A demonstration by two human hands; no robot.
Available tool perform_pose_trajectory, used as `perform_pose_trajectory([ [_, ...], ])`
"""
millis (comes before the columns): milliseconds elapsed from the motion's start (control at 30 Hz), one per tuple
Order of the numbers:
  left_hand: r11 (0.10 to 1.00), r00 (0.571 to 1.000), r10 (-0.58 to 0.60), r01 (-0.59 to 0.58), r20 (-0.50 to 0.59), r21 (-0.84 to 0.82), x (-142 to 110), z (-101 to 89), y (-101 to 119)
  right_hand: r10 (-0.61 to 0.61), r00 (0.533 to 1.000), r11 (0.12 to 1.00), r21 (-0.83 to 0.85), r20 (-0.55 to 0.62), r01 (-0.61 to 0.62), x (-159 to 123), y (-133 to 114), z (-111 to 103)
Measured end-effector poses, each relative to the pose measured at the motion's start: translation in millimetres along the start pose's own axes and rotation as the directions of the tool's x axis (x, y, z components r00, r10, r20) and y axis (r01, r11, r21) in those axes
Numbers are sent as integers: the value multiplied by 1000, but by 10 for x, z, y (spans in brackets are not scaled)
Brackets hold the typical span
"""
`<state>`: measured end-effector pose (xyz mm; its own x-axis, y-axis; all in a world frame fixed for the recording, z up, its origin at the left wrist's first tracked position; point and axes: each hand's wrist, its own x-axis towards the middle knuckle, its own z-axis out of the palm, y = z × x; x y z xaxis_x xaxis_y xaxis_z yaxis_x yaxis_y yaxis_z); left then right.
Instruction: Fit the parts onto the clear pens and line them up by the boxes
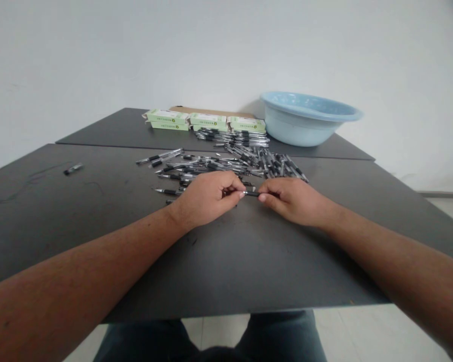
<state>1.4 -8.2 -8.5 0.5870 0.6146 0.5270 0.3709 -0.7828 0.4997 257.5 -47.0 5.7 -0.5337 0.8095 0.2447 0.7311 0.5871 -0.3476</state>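
Between my two hands, just above the dark table (226, 271), is a pen (252, 193) with a black grip, held level. My left hand (213, 197) pinches its left end between thumb and fingers. The right end is pinched by my right hand (292, 198); both ends are partly hidden by the fingers. Loose pens (215, 165) with clear barrels and black grips lie scattered right behind my hands. More of them form a heap (277, 163) beyond my right hand.
Green-and-white boxes (169, 119) stand in stacks at the back, with a row of pens (249, 138) before them. A light blue basin (302, 123) sits at the back right. One short clear-and-black piece (73, 169) lies far left. A seam crosses the tabletop.
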Motion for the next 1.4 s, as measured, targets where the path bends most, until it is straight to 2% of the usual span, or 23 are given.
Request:
perform_pose_trajectory([
  [200, 1000, 1000, 13, -13, -3, 3, -3, -3, -9, 67, 997, 997, 45, -28, -66, 0, -4, -1],
  [333, 1000, 1000, 15, -15, -1, 5, 1, -7, -5, 3, 1000, 1000, 15, -13, -2, -4, -8, -3],
  [500, 1000, 1000, 9, -9, 7, 17, 10, -15, 9, 78, 997, 996, 44, -11, -77, -6, -11, -5],
  [633, 1000, 1000, -2, 1, 18, 31, 11, -19, 15, 15, 1000, 1000, 15, 10, -16, -3, -9, -9],
  [767, 999, 1000, -20, 19, 24, 30, 5, -20, 20, 46, 999, 999, 25, -5, -46, 0, -9, -11],
  [933, 1000, 999, -22, 21, 33, 16, 5, -16, 17, 7, 999, 1000, 3, 33, -7, 4, -11, -11],
  [1067, 1000, 999, -14, 14, 29, 15, 6, -10, 10, 63, 998, 997, 33, -1, -63, 2, -20, -13],
  [1233, 1000, 1000, 2, -2, 27, 3, 7, -22, 24, 11, 1000, 1000, 4, 16, -11, 3, -23, -19],
  [1400, 1000, 1000, -12, 12, 26, 6, 7, -23, 38, 45, 999, 999, 12, 16, -46, 3, -21, -20],
])
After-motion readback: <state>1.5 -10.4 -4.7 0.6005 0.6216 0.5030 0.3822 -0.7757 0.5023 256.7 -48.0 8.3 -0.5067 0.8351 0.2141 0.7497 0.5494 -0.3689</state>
